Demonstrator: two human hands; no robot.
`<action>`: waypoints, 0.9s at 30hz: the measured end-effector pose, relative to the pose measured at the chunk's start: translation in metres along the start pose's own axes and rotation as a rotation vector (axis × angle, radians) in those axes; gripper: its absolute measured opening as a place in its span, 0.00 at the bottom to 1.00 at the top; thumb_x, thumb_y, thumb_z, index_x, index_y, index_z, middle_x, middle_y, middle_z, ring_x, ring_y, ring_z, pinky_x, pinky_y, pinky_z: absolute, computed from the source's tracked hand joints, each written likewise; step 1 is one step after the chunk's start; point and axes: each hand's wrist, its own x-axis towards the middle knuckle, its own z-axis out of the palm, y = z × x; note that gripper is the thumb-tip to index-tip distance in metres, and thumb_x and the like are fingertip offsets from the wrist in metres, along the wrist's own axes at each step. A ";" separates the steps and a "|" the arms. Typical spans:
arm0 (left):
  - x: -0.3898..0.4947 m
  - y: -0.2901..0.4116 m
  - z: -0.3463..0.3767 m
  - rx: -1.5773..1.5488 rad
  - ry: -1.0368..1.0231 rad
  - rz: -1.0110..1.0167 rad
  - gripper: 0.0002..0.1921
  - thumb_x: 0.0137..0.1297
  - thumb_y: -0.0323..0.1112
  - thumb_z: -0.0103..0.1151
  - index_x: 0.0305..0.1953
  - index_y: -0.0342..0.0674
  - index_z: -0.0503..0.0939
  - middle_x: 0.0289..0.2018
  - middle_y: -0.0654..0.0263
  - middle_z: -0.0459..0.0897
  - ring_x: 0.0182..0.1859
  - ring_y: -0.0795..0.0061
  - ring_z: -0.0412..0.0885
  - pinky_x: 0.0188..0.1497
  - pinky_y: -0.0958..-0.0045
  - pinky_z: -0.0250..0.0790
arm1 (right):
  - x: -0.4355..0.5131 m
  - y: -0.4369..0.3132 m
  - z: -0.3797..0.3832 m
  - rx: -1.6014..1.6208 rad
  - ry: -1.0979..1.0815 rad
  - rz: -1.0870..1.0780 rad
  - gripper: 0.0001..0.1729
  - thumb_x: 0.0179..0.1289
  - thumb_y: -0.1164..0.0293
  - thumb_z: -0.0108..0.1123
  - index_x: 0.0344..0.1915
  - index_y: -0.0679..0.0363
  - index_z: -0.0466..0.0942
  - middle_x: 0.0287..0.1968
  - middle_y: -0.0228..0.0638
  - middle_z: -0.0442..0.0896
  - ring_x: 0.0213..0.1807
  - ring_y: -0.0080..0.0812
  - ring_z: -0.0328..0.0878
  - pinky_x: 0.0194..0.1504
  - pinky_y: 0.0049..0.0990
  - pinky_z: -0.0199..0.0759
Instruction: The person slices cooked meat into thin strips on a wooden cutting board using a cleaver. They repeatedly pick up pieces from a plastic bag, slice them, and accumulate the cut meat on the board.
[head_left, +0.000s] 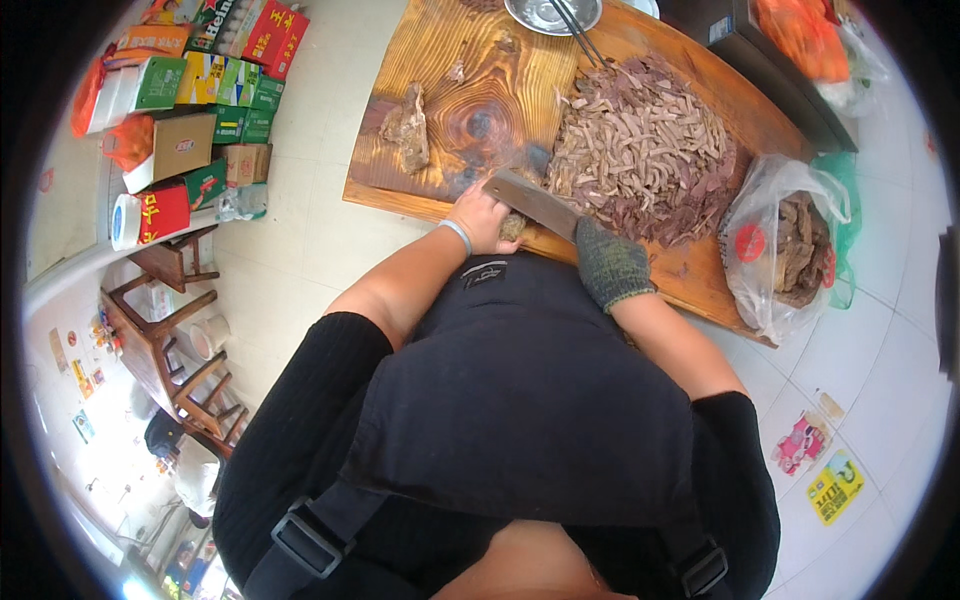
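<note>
My bare left hand (484, 219) presses a piece of brownish meat (513, 225) near the front edge of a wooden board (480, 90). In my right hand (613, 262), in a dark green knitted glove, is the handle of a cleaver (534, 202). Its broad steel blade reaches left, with its far end beside the left hand's fingers. What lies under the blade is partly hidden. Behind the glove spreads a large heap of sliced meat (645, 142). A larger chunk of meat (409, 129) lies at the board's left, with small scraps beyond it.
A clear plastic bag (780, 247) of meat stands on the right edge. A metal bowl (551, 15) with chopsticks (577, 31) is at the back. Boxes (184, 142) are stacked at the left, above wooden stools (180, 330). A person (196, 472) is at the lower left.
</note>
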 end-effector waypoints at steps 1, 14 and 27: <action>-0.001 -0.002 0.002 0.002 0.009 0.007 0.40 0.45 0.58 0.76 0.57 0.37 0.80 0.59 0.48 0.77 0.64 0.44 0.73 0.69 0.51 0.65 | 0.002 -0.001 0.000 -0.063 -0.063 0.052 0.15 0.71 0.70 0.52 0.53 0.64 0.76 0.39 0.51 0.89 0.42 0.50 0.90 0.41 0.50 0.82; -0.004 -0.004 0.000 0.032 -0.195 -0.091 0.43 0.47 0.59 0.74 0.60 0.35 0.77 0.60 0.48 0.76 0.65 0.44 0.70 0.71 0.50 0.62 | 0.086 -0.036 0.032 -0.039 0.068 -0.036 0.19 0.73 0.67 0.47 0.53 0.68 0.79 0.45 0.53 0.90 0.48 0.53 0.89 0.48 0.50 0.81; -0.010 -0.013 0.003 0.014 -0.108 0.021 0.42 0.45 0.56 0.72 0.59 0.34 0.78 0.59 0.46 0.77 0.64 0.42 0.72 0.71 0.48 0.62 | 0.037 -0.011 0.001 -0.056 -0.115 0.047 0.15 0.72 0.68 0.51 0.54 0.62 0.75 0.44 0.55 0.88 0.48 0.56 0.88 0.50 0.51 0.80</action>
